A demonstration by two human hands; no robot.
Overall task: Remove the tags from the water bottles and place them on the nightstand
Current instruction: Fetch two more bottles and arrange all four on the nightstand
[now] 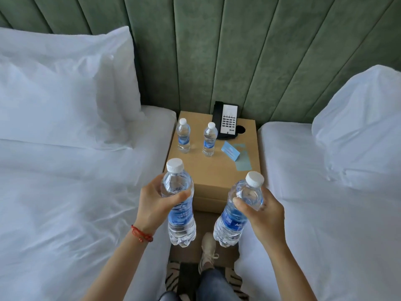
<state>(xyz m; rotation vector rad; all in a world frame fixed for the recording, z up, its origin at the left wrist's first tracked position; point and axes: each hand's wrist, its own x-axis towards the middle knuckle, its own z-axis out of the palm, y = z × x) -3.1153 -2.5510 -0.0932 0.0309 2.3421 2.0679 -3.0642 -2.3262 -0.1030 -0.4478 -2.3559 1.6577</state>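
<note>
Two water bottles (180,205) (237,210) were gripped upright, one by the left hand (155,205), one by the right hand (263,216), before the nightstand (217,170).

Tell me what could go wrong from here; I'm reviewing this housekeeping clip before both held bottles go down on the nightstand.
1. The left hand and right hand each grip a bottle, so neither is free to steady anything.
2. The two standing bottles sit on the near left of the nightstand; a careless set-down could topple them.
3. The blue cards and phone take up the right side, leaving limited bare space.
</note>
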